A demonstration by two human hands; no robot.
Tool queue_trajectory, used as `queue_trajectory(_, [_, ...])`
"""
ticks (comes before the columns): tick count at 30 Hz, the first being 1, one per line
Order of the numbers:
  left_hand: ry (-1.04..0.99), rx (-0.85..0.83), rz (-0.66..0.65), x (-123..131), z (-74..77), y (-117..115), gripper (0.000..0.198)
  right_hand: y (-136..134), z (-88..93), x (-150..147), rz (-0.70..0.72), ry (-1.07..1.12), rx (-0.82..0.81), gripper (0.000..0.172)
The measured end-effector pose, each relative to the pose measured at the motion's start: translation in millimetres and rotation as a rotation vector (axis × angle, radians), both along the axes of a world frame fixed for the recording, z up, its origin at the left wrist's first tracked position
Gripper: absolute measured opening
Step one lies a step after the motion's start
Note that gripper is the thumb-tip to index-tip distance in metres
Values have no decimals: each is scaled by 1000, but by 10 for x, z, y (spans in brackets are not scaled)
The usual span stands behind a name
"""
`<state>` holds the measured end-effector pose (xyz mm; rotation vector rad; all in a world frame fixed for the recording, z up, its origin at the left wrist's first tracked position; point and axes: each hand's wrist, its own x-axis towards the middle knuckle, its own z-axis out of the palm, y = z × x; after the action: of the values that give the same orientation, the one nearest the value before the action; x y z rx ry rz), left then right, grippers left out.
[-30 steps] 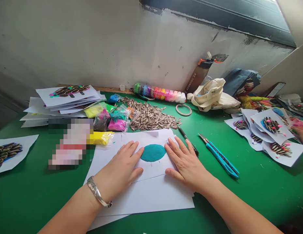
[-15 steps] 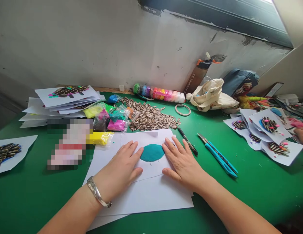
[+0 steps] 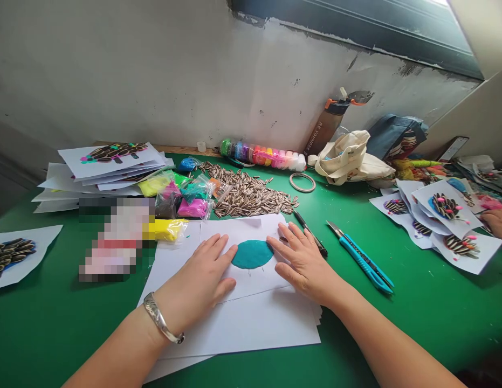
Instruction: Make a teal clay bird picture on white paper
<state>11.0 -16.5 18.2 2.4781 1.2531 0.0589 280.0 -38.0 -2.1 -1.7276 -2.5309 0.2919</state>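
A: What do we have in hand here?

B: We're bearing down on a sheet of white paper (image 3: 259, 283). Both hands lie flat and open, fingers spread, holding nothing. A teal clay disc (image 3: 252, 254) sits on that sheet between them, with the left hand (image 3: 196, 275) just beside it and the right hand (image 3: 305, 264) at its right edge.

A: What does this step call for from us?

B: We judge it wants even pressure on the paper, keeping our palms off the disc. Striped sunflower seeds (image 3: 248, 194) lie in a heap beyond the sheet's top edge, within our reach.

A: And room to move?

B: It's tight at the upper right, where a black pen (image 3: 309, 233) lies just off the sheet's corner, with a blue craft knife (image 3: 362, 264) near it. Open green tabletop (image 3: 416, 318) spreads beyond the knife.
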Motion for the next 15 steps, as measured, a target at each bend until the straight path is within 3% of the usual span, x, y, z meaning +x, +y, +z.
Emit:
queue_trajectory(10, [-58, 9, 5, -27, -7, 5, 57, -5, 6, -15, -5, -19, 8, 56])
queue_trajectory(15, [-27, 98, 10, 47, -10, -33, 56, -9, -6, -27, 23, -46, 45, 56])
